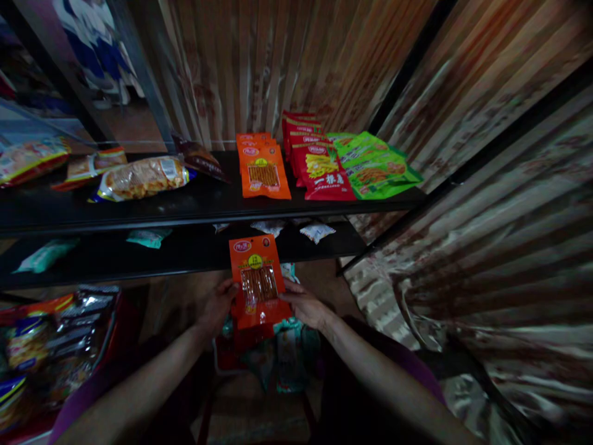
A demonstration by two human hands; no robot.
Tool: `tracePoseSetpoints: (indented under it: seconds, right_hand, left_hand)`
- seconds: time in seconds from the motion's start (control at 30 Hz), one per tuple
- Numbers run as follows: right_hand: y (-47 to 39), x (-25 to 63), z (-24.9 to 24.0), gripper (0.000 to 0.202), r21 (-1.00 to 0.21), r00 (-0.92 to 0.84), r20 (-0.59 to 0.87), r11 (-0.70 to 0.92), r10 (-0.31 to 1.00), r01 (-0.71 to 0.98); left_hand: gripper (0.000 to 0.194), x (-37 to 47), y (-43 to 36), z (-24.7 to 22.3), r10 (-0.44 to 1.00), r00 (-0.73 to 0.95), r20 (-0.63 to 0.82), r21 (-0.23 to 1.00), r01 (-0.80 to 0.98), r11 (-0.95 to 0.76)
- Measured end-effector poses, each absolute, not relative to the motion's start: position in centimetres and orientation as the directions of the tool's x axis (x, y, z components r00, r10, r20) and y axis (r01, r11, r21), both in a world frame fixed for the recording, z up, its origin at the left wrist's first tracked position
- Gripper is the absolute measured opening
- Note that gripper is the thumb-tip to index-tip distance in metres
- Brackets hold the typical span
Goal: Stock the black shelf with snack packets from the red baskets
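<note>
Between my two hands is an orange snack packet [259, 278] with a clear window that shows brown sticks. My left hand [220, 304] grips its left edge, and my right hand [303, 303] grips its right edge. The packet is held upright in front of the lower shelf [194, 256]. Similar orange packets [264, 173] stand on the upper shelf [208, 207]. Beside them are red packets [322, 170] and green packets [375, 167]. Below my hands, teal packets [290, 358] lie in a red container [225, 361], partly hidden by the packet.
Bagged snacks [143, 178] lie along the upper shelf's left part. Small white packets [317, 232] and teal packets [148, 237] are on the lower shelf. A red basket [113, 330] of snacks stands at lower left. A black rack post [407, 62] and a pleated curtain [463, 247] border the right.
</note>
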State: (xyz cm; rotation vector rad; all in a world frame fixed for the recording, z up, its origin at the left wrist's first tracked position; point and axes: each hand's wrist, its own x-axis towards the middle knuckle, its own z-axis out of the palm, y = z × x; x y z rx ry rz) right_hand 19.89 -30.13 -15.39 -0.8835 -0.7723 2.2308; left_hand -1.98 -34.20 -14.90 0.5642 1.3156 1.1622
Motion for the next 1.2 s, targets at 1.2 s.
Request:
tracePoseSetpoints:
  seconds: [1.2]
  right_hand:
    - [-6.8,14.9,3.7,0.02,-0.497,-0.064,0.266,0.194,0.962,0.846]
  left_hand:
    - [0.023,-2.6,-9.8,4.3,0.91,-0.415,0.005,0.965,0.24,0.104]
